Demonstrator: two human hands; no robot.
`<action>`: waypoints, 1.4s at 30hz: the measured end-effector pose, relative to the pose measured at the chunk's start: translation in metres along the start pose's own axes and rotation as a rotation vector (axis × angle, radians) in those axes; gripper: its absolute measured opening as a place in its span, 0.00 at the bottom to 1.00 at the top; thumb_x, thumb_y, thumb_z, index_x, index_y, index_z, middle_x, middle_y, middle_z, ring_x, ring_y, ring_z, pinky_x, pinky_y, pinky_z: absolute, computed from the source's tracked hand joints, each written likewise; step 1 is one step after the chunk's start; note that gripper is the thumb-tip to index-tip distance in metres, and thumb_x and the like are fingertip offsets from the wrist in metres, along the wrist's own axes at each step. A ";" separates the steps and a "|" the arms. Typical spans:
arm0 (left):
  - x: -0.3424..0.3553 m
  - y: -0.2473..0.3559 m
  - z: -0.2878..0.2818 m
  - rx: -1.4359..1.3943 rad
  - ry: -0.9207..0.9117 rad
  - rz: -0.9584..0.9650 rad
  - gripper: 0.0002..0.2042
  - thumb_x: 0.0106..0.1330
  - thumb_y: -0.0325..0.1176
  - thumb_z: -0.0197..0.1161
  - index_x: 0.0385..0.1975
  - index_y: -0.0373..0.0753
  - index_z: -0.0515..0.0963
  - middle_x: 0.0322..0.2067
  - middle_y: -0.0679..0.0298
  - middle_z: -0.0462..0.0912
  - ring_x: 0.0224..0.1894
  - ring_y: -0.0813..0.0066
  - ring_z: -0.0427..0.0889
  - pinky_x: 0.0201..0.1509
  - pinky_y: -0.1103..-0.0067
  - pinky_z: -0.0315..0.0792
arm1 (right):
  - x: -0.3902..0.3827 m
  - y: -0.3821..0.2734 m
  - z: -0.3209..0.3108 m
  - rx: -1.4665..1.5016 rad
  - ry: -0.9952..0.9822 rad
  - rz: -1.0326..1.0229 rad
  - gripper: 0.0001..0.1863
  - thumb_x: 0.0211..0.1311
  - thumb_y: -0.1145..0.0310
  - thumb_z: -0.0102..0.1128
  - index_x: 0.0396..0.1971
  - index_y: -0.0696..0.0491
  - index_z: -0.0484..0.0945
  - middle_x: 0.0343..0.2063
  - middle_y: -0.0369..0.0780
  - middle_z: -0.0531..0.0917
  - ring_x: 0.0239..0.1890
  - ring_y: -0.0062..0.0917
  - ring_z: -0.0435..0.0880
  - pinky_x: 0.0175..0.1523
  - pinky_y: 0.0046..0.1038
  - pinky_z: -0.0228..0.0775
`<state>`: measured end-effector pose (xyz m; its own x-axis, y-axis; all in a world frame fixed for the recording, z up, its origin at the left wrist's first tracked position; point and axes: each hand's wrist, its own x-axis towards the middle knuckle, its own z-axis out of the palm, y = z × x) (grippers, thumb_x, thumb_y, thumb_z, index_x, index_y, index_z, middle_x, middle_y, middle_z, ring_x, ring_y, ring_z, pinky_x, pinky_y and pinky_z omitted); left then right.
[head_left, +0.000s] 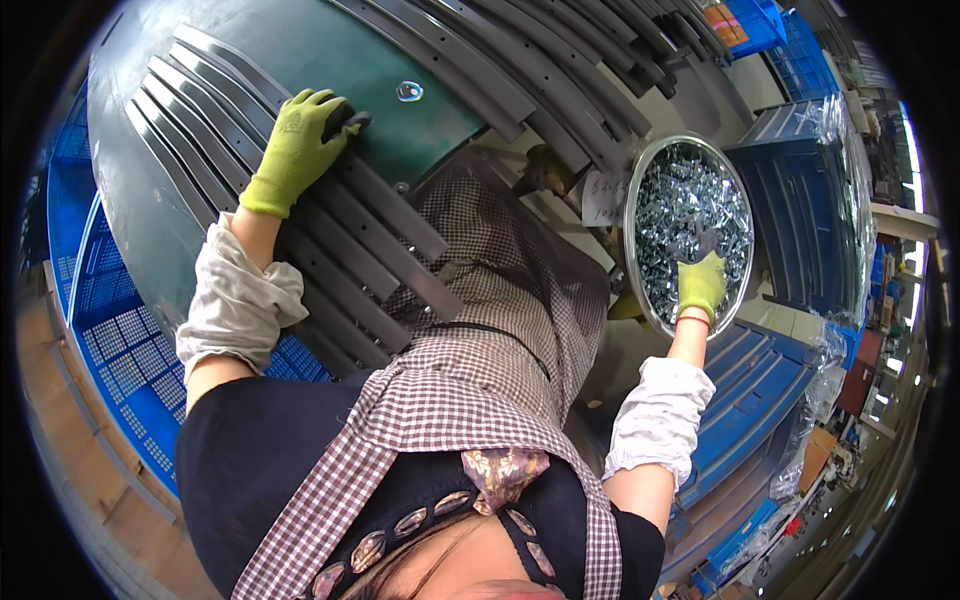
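Note:
Several long dark metal rails point(365, 255) lie side by side across the left of the green table, their near ends over my lap. My left hand point(300, 145), in a yellow-green glove with dark fingertips, is closed over the edge of the innermost rail, fingers bent together. On my right stands a round metal bowl point(629, 215) full of small shiny metal clips point(690, 190). My right hand point(702, 280), gloved the same way, reaches into the bowl's near part. Its dark fingertips are down among the clips, so their grip is hidden.
More dark rails point(480, 65) are stacked at the far side of the green table point(440, 125). Blue crates point(125, 360) stand at my left. Blue panels partly wrapped in plastic point(790, 210) are beyond the bowl. A paper tag point(602, 198) hangs beside the bowl.

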<state>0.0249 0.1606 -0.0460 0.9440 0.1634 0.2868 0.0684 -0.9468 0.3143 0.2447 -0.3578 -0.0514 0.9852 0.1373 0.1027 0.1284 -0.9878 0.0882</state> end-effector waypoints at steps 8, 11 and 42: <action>-0.007 0.020 -0.029 0.107 -0.183 -0.314 0.11 0.56 0.36 0.66 0.35 0.37 0.79 0.35 0.56 0.82 0.43 0.54 0.78 0.49 0.63 0.69 | 0.006 0.016 0.008 0.137 -0.046 0.021 0.13 0.58 0.62 0.63 0.42 0.47 0.83 0.37 0.45 0.85 0.41 0.43 0.83 0.46 0.42 0.74; 0.024 0.019 -0.026 0.106 -0.184 -0.167 0.15 0.58 0.38 0.65 0.43 0.41 0.80 0.42 0.57 0.82 0.47 0.55 0.78 0.54 0.63 0.69 | 0.003 0.032 0.022 0.409 -0.004 0.005 0.11 0.59 0.65 0.64 0.42 0.50 0.82 0.31 0.40 0.86 0.27 0.29 0.83 0.29 0.32 0.72; 0.004 0.092 -0.014 -0.121 -0.137 0.244 0.32 0.39 0.34 0.77 0.52 0.43 0.79 0.55 0.56 0.75 0.60 0.54 0.70 0.64 0.62 0.64 | -0.045 -0.032 -0.007 1.596 -0.039 -0.025 0.11 0.59 0.83 0.61 0.41 0.57 0.76 0.33 0.35 0.80 0.28 0.15 0.78 0.32 0.16 0.69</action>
<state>0.0299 0.0784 -0.0034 0.9632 -0.1114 0.2446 -0.1968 -0.9123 0.3592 0.1958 -0.3321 -0.0521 0.9801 0.1767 0.0908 0.1012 -0.0503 -0.9936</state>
